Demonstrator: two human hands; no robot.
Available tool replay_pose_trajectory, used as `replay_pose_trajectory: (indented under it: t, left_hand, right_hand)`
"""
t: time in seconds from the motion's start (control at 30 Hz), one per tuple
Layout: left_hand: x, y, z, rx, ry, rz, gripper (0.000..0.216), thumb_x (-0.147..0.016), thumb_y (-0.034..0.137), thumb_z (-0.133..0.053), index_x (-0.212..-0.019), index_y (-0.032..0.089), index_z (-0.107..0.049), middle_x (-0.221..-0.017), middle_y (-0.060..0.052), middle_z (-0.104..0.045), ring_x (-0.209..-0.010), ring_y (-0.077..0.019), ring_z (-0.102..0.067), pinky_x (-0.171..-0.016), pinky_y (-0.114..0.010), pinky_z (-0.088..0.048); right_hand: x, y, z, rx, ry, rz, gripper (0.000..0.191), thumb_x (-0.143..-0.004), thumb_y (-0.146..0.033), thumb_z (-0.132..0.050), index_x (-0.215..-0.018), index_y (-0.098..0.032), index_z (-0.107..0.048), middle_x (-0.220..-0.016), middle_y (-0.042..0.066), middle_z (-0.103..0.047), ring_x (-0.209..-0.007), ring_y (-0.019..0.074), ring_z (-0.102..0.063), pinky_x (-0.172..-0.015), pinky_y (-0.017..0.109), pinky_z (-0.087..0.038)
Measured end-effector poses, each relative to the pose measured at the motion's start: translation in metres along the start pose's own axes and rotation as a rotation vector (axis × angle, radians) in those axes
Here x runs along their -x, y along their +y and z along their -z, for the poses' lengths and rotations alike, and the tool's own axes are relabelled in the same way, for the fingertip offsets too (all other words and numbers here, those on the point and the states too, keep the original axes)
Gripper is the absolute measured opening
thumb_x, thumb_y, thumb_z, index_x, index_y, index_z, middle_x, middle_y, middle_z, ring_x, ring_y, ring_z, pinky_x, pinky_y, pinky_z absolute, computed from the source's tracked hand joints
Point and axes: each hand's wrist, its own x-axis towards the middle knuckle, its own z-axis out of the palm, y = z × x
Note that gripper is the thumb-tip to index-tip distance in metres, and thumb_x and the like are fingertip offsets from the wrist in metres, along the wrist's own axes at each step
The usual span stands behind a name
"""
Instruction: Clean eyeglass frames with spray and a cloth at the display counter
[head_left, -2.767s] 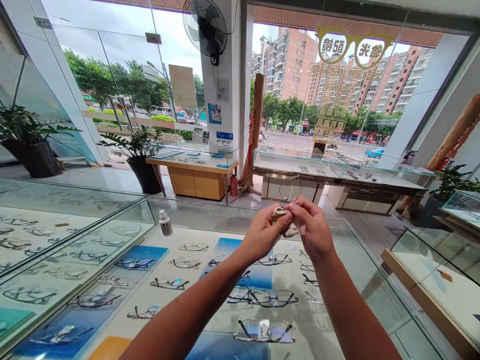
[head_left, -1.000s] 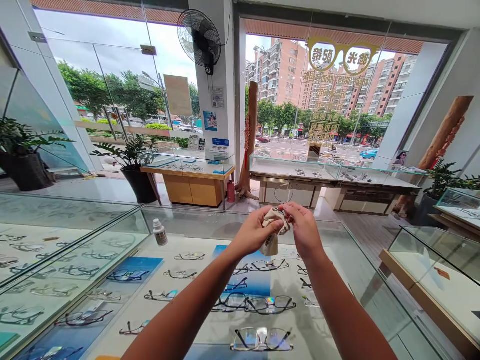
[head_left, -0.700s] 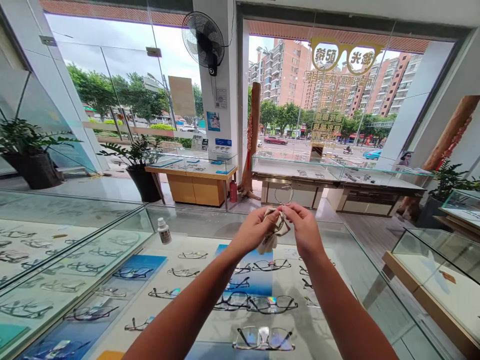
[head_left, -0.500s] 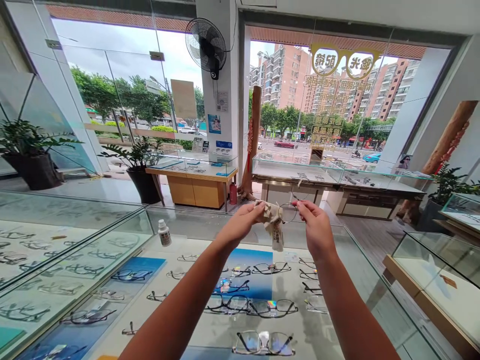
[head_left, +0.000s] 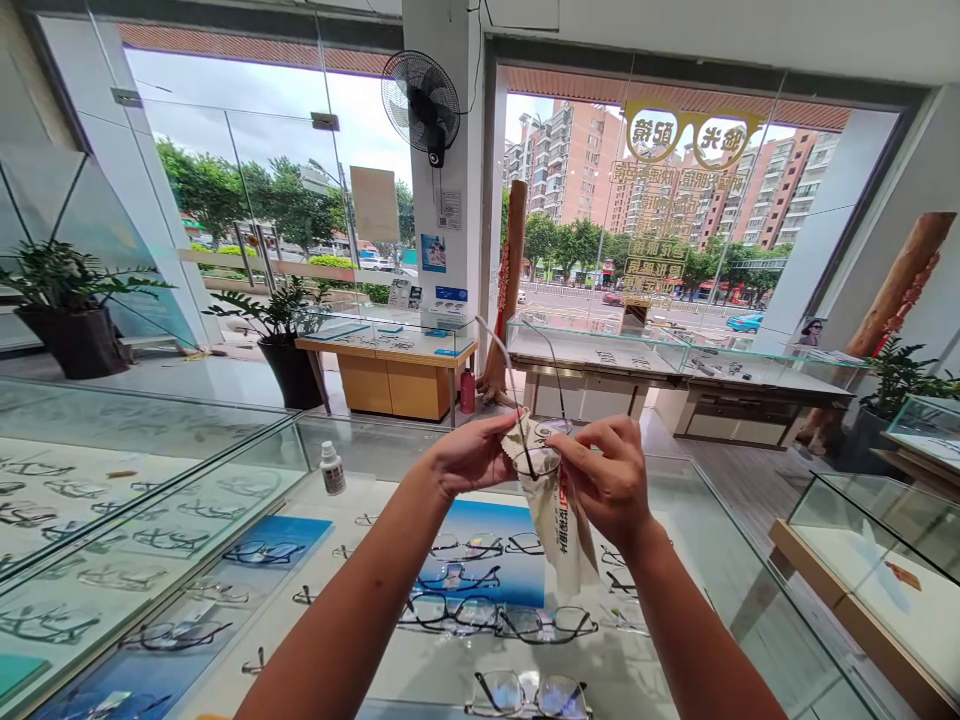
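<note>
My two hands are raised together above a glass display counter (head_left: 720, 520). My left hand (head_left: 471, 455) pinches the top of a beige cleaning cloth (head_left: 559, 520) against a pair of thin wire-framed glasses (head_left: 534, 420). The cloth hangs down between my hands and carries red and dark print. My right hand (head_left: 606, 482) grips the glasses and the cloth from the right side. The glasses' temples stick upward toward the window. Their lenses are partly wrapped in the cloth.
Under the counter glass lie several pairs of glasses (head_left: 525, 690) on white and blue pads. A small white bottle (head_left: 331, 469) stands on the counter at the left. More glass cases (head_left: 675, 350), potted plants (head_left: 285, 330) and a wall fan (head_left: 421, 100) stand beyond.
The glasses have been turned so their temples point up. The cloth has unfolded and hangs lower between my hands. Both hands have dropped slightly and closed in together.
</note>
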Motion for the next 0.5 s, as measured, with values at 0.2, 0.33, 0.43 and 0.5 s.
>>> replay_pose_trajectory:
  t: [0.2,0.33,0.43,0.5]
  left_hand:
    - [0.002,-0.003,0.000,-0.108,0.011,-0.049,0.025,-0.088,0.032,-0.085,-0.092,0.009,-0.075,-0.077,-0.006,-0.071,-0.062,-0.0130,-0.063,-0.059,-0.024,-0.050]
    - [0.004,0.000,0.001,-0.194,-0.058,-0.096,0.034,-0.079,0.034,-0.093,-0.088,0.008,-0.075,-0.081,-0.007,-0.070,-0.070,-0.0130,-0.063,-0.068,-0.024,-0.051]
    - [0.004,0.002,-0.001,-0.262,0.000,-0.234,0.037,-0.080,0.041,-0.093,-0.088,0.009,-0.075,-0.083,-0.006,-0.070,-0.074,-0.0123,-0.062,-0.071,-0.024,-0.050]
    - [0.002,0.001,-0.006,-0.311,0.052,-0.365,0.038,-0.082,0.045,-0.092,-0.089,0.011,-0.076,-0.086,-0.006,-0.071,-0.078,-0.0134,-0.063,-0.078,-0.025,-0.050]
  right_hand:
    - [-0.001,-0.010,-0.010,0.151,-0.084,0.206,0.030,-0.106,-0.018,-0.062,-0.125,-0.034,-0.078,-0.083,0.002,-0.068,-0.089,0.0229,-0.052,-0.086,0.040,-0.035]
    - [-0.001,-0.014,-0.016,0.189,-0.075,0.238,0.025,-0.104,-0.016,-0.066,-0.122,-0.028,-0.079,-0.085,0.002,-0.068,-0.089,0.0223,-0.053,-0.085,0.039,-0.037]
    - [-0.001,-0.014,-0.019,0.076,0.013,0.097,0.025,-0.103,-0.013,-0.065,-0.119,-0.025,-0.079,-0.088,0.003,-0.070,-0.088,0.0221,-0.055,-0.082,0.038,-0.040]
    - [-0.001,-0.014,-0.021,-0.056,0.088,-0.107,0.020,-0.103,-0.015,-0.062,-0.111,-0.023,-0.079,-0.087,0.003,-0.070,-0.086,0.0212,-0.056,-0.080,0.036,-0.043]
